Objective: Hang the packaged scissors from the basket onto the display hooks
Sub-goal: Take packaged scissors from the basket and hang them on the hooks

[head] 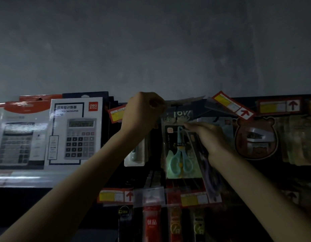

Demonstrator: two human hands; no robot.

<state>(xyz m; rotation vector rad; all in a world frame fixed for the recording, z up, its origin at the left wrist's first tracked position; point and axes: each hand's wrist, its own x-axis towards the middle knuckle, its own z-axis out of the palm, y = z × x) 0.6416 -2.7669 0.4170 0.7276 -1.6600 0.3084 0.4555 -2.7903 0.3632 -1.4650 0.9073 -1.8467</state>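
A clear pack of teal-handled scissors (pixel 181 151) hangs in front of the dark display board, its top card near a hook (pixel 176 117). My right hand (pixel 206 135) pinches the top edge of this pack with thumb and fingers. Up at the hook's front end, my left hand (pixel 145 109) is curled round a lifted label flap (pixel 184 99). A second pack with purple scissors (pixel 210 173) sits tilted behind the teal one. Another blister pack (pixel 134 154) hangs to the left, partly hidden by my left forearm. The basket is out of view.
Boxed calculators (pixel 73 130) stand on a shelf at the left. A bear-shaped pack (pixel 256 137) hangs at the right. Red and yellow price labels (pixel 233 106) stick out from the hooks. More hanging packs (pixel 152 220) fill the row below. A grey wall rises above.
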